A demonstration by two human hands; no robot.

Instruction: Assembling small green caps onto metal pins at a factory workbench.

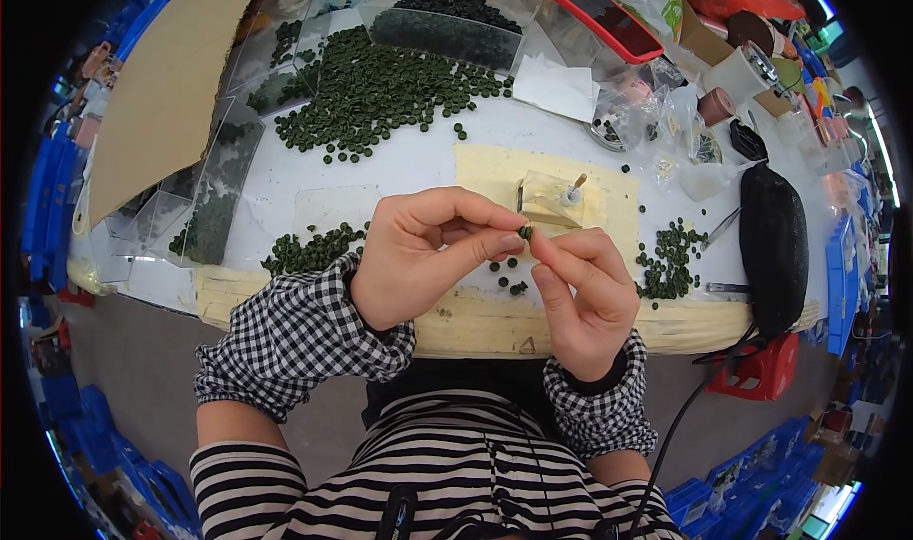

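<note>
Above the front of the table, my left hand (404, 255) pinches a small dark green round piece (525, 232) between thumb and forefinger. My right hand (592, 307) meets it there, curled, a fingertip against the same piece and the thumb just below. What the piece is exactly is too small to tell. Just behind my fingertips stands a small fixture (547, 196) wrapped in cream tape, with a short upright metal pin (578, 183). Several loose green pieces (512, 263) lie under my hands. Checked sleeve covers (285, 326) reach over both wrists.
A big heap of green pieces (366, 93) spreads at the back left, beside clear plastic trays (447, 38). Smaller piles (670, 260) flank my hands. A red-cased phone (599, 12), white paper (554, 87), tweezers (721, 228) and a black pouch (772, 245) with a cable are on the right.
</note>
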